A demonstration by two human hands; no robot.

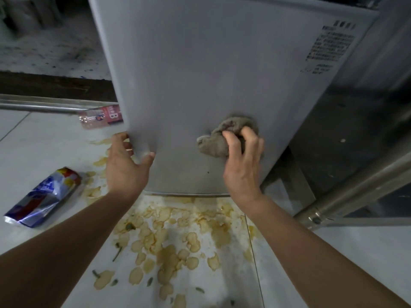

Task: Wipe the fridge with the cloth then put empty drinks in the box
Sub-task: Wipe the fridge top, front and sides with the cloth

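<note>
Cloth point(219, 138) sits bunched up in our right hand point(243, 165), a bit right of the middle of the frame. Our fingers curl around it and press it flat on the grey fridge door point(200, 63). It looks soft and floppy, and light too. We think it will squash and bend any way we push it, so a big handful in the middle is the best place to hold it. A loose corner hangs out on the left side of our grip and may drag.

Our left hand point(125, 165) holds the lower left edge of the fridge door. The thumb lies on the front and the fingers wrap around behind the edge. The door looks hard and smooth, so the cloth should slide on it easily. We think this hand keeps the door from swinging while we rub.

Wiping is the step we are on, and the drinks come after.

A squashed blue and red can point(42, 197) lies on its side on the floor point(33, 147) at the left of the frame. It looks thin and light, and easy to pick up around its middle. A pink bottle point(100, 118) lies farther up, partly hidden behind the door. We cannot see a box anywhere.

Sticky yellow spill point(169, 241) covers the floor below the door.
</note>
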